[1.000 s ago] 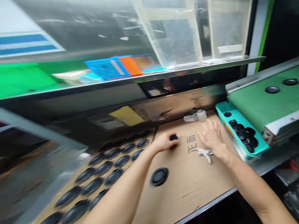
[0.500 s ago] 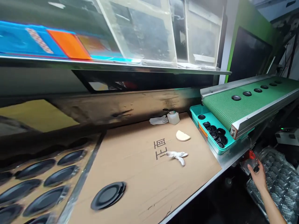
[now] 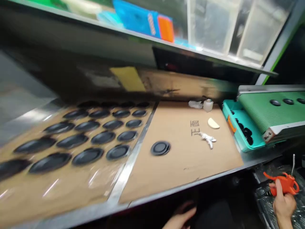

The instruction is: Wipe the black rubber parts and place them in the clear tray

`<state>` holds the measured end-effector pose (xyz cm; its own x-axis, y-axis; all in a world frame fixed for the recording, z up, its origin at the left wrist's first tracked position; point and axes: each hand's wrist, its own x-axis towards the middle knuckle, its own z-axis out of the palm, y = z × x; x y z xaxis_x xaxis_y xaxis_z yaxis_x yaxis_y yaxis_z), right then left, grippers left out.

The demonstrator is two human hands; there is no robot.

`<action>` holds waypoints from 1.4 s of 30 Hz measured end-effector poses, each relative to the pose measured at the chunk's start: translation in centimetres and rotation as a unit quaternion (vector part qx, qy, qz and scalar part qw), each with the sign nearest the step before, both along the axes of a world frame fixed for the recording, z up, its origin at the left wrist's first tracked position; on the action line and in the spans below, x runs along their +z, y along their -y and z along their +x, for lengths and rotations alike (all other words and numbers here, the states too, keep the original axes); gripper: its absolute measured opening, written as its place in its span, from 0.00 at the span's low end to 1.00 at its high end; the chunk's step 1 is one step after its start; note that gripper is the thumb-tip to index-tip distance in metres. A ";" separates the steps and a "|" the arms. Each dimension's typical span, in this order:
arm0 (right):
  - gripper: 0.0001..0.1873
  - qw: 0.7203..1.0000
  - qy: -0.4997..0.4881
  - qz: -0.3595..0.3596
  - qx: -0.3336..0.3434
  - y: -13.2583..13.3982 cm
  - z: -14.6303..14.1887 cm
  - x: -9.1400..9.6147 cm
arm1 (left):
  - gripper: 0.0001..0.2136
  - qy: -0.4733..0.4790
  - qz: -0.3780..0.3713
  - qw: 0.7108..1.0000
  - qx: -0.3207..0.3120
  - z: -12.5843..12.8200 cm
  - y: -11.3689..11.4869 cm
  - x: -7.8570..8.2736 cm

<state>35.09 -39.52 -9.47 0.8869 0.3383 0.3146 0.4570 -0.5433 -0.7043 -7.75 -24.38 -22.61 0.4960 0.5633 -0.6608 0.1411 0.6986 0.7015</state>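
While black discs (image 3: 102, 137) line the cardboard (image 3: 181, 168), fingers (image 3: 278, 190) grip an orange tool (image 3: 286, 185).

1. Cardboard (image 3: 181, 165): two dark printed characters, 正面, lying sideways near its far right part.
2. Blue box (image 3: 135, 19) on the shelf: it has a white label strip, too blurred to read.

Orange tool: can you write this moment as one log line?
right hand: holds orange tool | left hand: open, low in view | black disc: lying on cardboard
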 end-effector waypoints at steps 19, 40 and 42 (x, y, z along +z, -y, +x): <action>0.21 0.633 0.120 -0.570 0.510 -2.7 -24.8 2.2 | 0.29 0.146 -0.174 0.913 0.340 0.2 -2.1 -1.4; 0.26 0.617 0.084 -0.595 0.507 -4.8 -25.6 3.0 | 0.29 0.112 -0.131 0.927 0.333 -0.2 -2.0 -1.0; 0.25 0.620 0.083 -0.590 0.510 -4.6 -25.7 2.6 | 0.31 0.110 -0.163 0.923 0.330 -0.4 -2.4 -1.4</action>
<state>9.40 -34.88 -6.84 0.0110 0.7778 -0.6285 0.9999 -0.0047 0.0117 -8.14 -21.97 -23.97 0.2576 0.5792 -0.7734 -0.5119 0.7606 0.3992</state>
